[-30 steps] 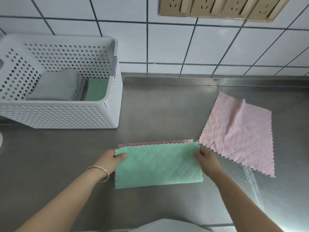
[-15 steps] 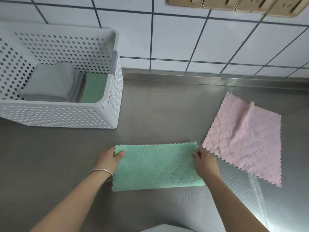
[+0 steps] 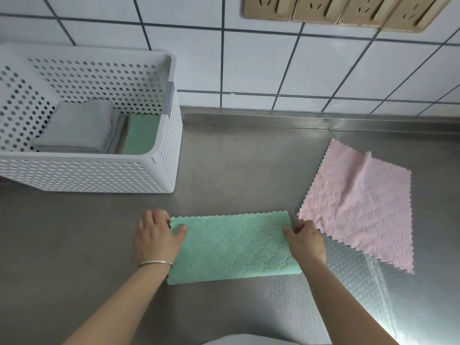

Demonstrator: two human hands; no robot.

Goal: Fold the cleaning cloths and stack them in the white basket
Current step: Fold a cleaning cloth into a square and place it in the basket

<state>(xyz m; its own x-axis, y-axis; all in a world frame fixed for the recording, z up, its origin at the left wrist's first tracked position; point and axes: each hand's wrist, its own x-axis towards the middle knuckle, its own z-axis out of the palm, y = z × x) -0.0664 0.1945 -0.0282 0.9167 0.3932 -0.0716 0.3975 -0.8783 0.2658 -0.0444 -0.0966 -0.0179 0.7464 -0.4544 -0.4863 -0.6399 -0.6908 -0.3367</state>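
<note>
Roughly halfway I'd say: grey and green cloths sit folded in the white basket (image 3: pixel 104 175), both hands, left (image 3: pixel 155 237) and right (image 3: pixel 307 241), pinch the half-folded green cloth (image 3: pixel 231 246) on the counter, pink cloth (image 3: pixel 358 202) lies unfolded beside it.

Bare forearms, thin bangle (image 3: pixel 155 263), perhaps metal

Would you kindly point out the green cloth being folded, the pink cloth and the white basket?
green cloth (image 3: pixel 231 247), head view, middle of its top layer
pink cloth (image 3: pixel 361 207), head view, centre of the flat cloth
white basket (image 3: pixel 87 174), head view, front wall
</note>
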